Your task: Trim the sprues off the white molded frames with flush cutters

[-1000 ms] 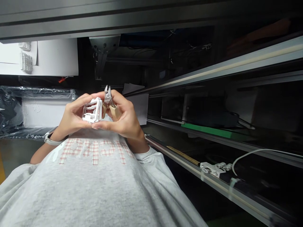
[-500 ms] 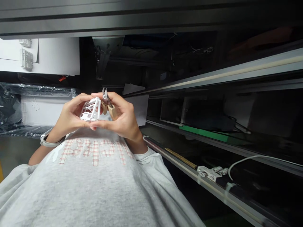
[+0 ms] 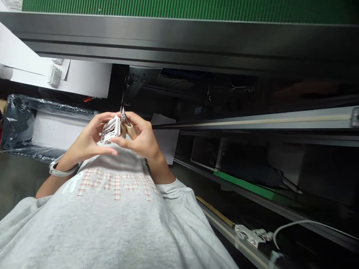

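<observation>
Close in front of my grey shirt (image 3: 112, 224), both hands meet. My left hand (image 3: 88, 140) grips a small white plastic frame part (image 3: 110, 129) with thin bars. My right hand (image 3: 141, 136) holds a pair of small cutters (image 3: 125, 123) with tan handles, its metal jaws pointing up beside the right edge of the white part. My right thumb also rests under the part. A white band sits on my left wrist (image 3: 60, 170).
A metal conveyor rail (image 3: 168, 41) with a green belt (image 3: 168, 9) runs across the top. White sheets carrying small white parts (image 3: 54, 74) lie at upper left. A plastic-lined box (image 3: 42, 127) sits left. Rails and a white cable (image 3: 303, 224) run at right.
The view has tilted up, bringing the green belt into sight. My hands stay together; the white part has turned more edge-on and the cutters sit lower against it.
</observation>
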`<state>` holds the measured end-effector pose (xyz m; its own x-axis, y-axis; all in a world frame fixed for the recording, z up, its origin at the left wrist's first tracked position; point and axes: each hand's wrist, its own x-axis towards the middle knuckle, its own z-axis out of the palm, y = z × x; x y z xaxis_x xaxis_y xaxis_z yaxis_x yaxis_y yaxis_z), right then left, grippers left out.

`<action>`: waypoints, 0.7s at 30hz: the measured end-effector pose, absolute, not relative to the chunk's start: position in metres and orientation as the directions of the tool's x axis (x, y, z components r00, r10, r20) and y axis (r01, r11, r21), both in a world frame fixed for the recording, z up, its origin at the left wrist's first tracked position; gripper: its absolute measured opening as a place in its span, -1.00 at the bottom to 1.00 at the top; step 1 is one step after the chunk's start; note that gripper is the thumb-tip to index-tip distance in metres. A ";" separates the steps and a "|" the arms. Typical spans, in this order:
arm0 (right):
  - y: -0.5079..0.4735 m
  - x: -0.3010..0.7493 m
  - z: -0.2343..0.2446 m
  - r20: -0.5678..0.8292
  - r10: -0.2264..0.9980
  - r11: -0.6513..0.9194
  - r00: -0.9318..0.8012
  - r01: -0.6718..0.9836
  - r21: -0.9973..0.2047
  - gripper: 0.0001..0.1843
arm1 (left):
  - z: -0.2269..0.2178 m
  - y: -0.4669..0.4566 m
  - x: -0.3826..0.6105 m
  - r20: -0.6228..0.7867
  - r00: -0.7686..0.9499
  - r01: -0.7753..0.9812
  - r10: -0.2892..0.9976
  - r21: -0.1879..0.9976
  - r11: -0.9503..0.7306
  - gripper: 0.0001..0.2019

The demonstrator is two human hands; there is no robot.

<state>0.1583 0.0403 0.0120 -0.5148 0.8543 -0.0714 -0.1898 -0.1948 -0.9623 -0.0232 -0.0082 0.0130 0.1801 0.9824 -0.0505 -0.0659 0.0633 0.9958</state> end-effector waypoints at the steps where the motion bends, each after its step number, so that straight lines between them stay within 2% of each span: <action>1: 0.044 0.156 0.011 -0.077 0.844 -0.207 -0.530 -0.190 -0.960 -0.25 | 0.015 -0.009 -0.028 -0.064 0.186 -0.083 0.980 0.993 0.081 -0.21; 4: 0.054 0.151 0.009 -0.108 0.803 -0.243 -0.586 -0.157 -0.957 -0.28 | 0.022 -0.013 -0.041 -0.154 0.157 -0.060 0.975 0.984 0.166 -0.45; 6: 0.059 0.148 0.008 -0.133 0.769 -0.283 -0.625 -0.146 -0.948 -0.28 | 0.026 -0.015 -0.045 -0.206 0.113 -0.045 0.972 0.976 0.212 -0.52; 11: 0.065 0.140 0.001 -0.224 0.704 -0.411 -0.675 -0.130 -0.902 -0.28 | 0.022 -0.018 -0.046 -0.256 0.030 -0.053 0.966 0.965 0.257 -0.49; 18: 0.068 0.133 -0.012 -0.314 0.645 -0.504 -0.696 -0.079 -0.860 -0.33 | 0.002 -0.018 -0.049 -0.385 -0.015 -0.026 0.923 0.923 0.385 -0.42; 21: 0.072 0.127 -0.022 -0.373 0.621 -0.565 -0.689 -0.063 -0.823 -0.29 | -0.010 -0.015 -0.050 -0.412 -0.019 0.011 0.911 0.911 0.412 -0.42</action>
